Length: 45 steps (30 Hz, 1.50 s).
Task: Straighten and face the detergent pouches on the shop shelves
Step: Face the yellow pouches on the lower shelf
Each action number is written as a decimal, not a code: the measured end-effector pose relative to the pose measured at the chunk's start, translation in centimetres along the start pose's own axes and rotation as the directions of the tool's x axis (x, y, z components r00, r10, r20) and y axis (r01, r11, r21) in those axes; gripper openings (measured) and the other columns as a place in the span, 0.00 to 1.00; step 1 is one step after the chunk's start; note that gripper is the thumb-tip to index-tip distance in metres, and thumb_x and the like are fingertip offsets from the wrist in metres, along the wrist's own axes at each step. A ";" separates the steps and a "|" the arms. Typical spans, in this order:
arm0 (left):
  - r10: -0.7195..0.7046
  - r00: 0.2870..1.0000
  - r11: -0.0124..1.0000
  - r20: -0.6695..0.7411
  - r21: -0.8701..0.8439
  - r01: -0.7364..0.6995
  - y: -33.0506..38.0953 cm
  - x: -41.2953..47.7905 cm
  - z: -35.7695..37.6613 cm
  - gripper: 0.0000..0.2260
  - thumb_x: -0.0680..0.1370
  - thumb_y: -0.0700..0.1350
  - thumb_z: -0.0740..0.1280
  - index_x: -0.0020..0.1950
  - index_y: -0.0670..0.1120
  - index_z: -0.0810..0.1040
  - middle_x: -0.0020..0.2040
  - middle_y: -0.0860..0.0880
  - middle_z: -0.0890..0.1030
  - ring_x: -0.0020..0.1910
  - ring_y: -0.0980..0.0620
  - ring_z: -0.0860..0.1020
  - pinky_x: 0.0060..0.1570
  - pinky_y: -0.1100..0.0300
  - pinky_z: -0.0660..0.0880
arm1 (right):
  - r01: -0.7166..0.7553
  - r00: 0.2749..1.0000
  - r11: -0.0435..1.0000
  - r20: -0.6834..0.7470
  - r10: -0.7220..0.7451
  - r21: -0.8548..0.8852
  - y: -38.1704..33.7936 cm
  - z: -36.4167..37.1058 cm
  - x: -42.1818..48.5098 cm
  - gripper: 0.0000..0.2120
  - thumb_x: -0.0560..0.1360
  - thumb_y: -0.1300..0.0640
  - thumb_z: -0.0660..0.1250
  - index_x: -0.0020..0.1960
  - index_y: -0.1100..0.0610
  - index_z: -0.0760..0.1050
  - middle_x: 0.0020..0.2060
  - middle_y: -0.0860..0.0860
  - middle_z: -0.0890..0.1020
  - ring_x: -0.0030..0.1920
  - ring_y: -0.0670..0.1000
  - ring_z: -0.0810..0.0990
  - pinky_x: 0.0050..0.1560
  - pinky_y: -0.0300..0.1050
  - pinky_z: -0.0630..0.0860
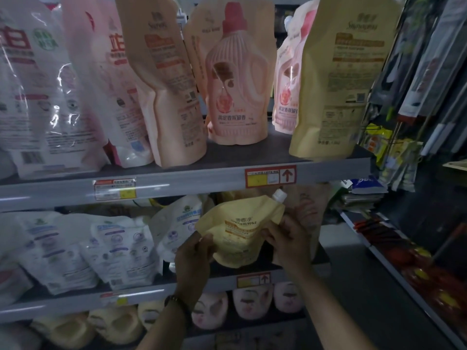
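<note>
Head cam: both hands hold the soft yellow spouted detergent pouch (237, 229) over the middle shelf (151, 290), left hand (194, 256) gripping its lower-left edge, right hand (285, 238) its right side; spout tilts up-right, so probably needs rotating upright.

white pouches (32, 92) cropped left, label print blurred

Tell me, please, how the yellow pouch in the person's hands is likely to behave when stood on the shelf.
Probably floppy: the yellow pouch buckles between the left hand and right hand. It may slump or tip when released, since its top with the white cap leans sideways.
</note>
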<state>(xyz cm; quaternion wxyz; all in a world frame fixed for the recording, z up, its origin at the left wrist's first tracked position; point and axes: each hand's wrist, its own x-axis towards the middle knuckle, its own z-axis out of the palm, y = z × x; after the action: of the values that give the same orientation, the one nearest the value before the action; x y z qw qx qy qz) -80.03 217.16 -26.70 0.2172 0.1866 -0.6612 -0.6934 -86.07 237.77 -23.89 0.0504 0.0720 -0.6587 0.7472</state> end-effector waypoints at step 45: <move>-0.059 0.976 0.957 0.211 0.291 -0.005 -1.8 -5.3 7.7 0.05 0.83 0.47 0.68 0.51 0.57 0.78 0.50 0.53 0.84 0.48 0.49 0.86 0.45 0.47 0.84 | -0.271 0.963 0.919 -0.087 0.257 -0.285 0.2 -4.6 -2.0 0.05 0.79 0.54 0.69 0.50 0.55 0.79 0.46 0.59 0.84 0.51 0.63 0.84 0.60 0.69 0.79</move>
<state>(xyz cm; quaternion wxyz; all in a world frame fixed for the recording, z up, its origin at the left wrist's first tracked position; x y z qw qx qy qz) -79.92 226.59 -28.26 0.1043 0.1483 -0.7727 -0.6083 -84.29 242.36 -24.95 -0.0248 -0.0434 -0.7648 0.6423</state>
